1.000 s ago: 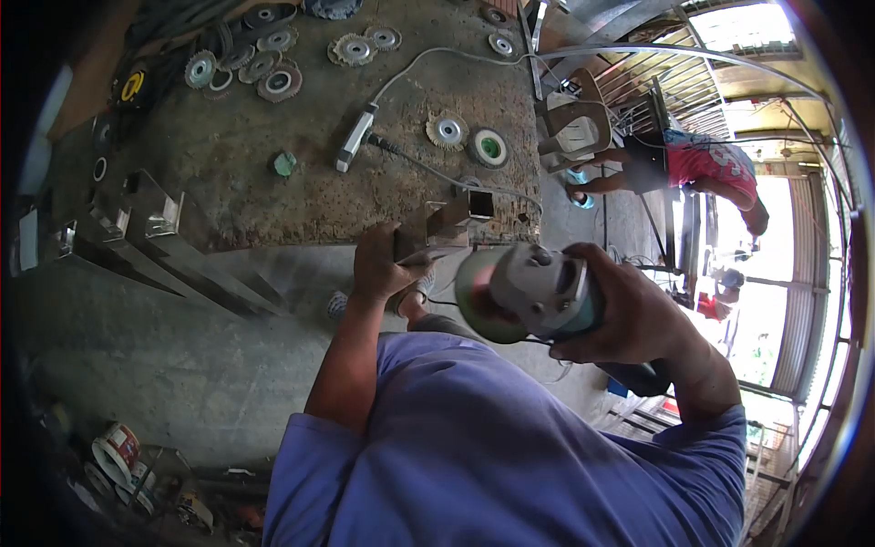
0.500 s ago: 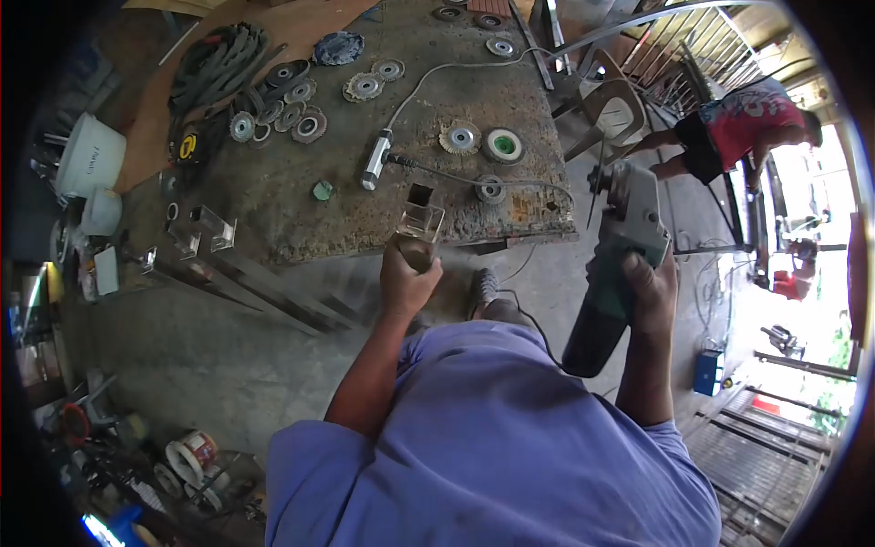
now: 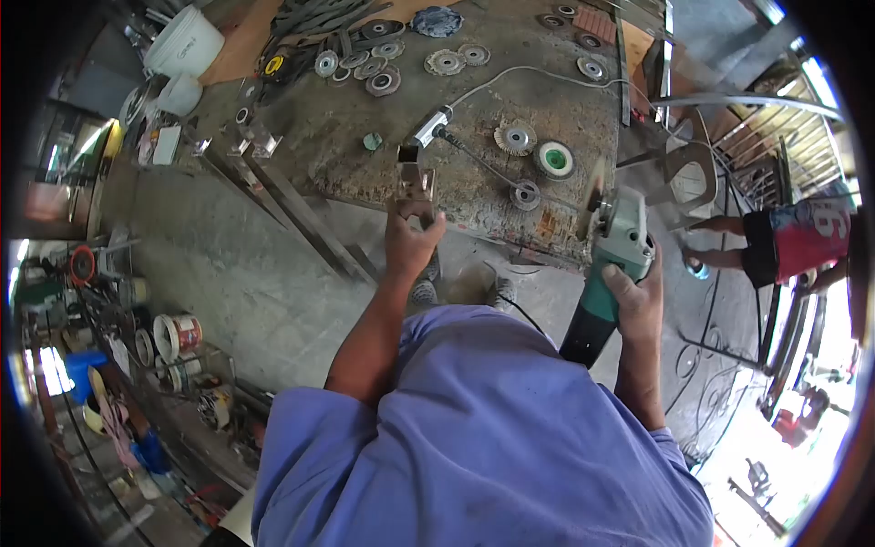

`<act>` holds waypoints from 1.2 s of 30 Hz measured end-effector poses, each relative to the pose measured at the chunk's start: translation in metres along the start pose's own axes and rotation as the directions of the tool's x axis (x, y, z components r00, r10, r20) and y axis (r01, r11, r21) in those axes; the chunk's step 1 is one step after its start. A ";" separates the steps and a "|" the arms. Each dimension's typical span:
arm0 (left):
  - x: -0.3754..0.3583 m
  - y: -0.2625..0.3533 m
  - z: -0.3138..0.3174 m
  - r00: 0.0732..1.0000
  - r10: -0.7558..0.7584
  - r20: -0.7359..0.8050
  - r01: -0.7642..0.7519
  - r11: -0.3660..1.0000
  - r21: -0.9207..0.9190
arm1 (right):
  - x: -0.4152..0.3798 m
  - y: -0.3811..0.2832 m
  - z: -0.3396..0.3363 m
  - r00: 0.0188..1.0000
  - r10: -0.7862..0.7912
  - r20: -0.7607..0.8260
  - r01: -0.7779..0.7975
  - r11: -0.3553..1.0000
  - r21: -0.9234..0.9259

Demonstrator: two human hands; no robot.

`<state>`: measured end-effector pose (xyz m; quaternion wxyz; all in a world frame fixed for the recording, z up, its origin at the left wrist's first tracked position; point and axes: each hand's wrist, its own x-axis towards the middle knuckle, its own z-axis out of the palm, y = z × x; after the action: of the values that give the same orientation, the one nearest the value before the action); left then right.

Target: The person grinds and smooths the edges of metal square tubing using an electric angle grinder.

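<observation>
My left hand (image 3: 412, 251) is closed around a short piece of shiny square metal tube (image 3: 417, 182). Its open, cut end points away from me, over the front edge of the workbench (image 3: 337, 173). In my right hand (image 3: 641, 305) is a green and grey angle grinder (image 3: 625, 228), gripped by its body with the thumb along the side. The grinder's disc, seen nearly edge-on and blurred, stands upright by the bench's right corner, apart from the tube. Beyond the tube lies a silver socket block (image 3: 432, 127) with a cable.
Several grinding discs (image 3: 515, 138) and a green-centred wheel (image 3: 555, 159) lie on the bench. Long metal tubes (image 3: 296, 219) lean at its left front. White buckets (image 3: 185, 43) stand at the back left. At right are a chair (image 3: 690, 173) and another person (image 3: 802, 239) bending.
My view has turned, so the bench items appear farther right and the other person lower. The tube in my left hand has tilted, and the grinder's green body shows more clearly.
</observation>
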<state>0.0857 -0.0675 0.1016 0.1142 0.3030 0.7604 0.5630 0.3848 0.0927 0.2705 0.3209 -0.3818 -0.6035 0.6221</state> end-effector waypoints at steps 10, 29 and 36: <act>0.057 0.018 -0.083 0.806 -0.250 0.537 0.316 0.948 -0.033 | 0.021 -0.029 0.003 0.945 -0.040 0.325 0.142 0.945 -0.293; 0.075 -0.112 -0.076 0.790 0.313 0.528 -0.497 0.830 0.251 | 0.011 -0.143 0.201 0.805 0.455 0.381 0.164 0.447 -0.879; 0.078 -0.110 -0.078 0.764 0.399 0.507 -0.553 0.810 0.195 | 0.020 -0.158 0.245 0.794 0.572 0.205 -0.058 0.407 -0.912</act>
<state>-0.0524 -0.1032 0.0391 0.0821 0.6230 0.6935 0.3525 0.1540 -0.0042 0.4207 -0.2126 -0.4296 -0.8044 0.3509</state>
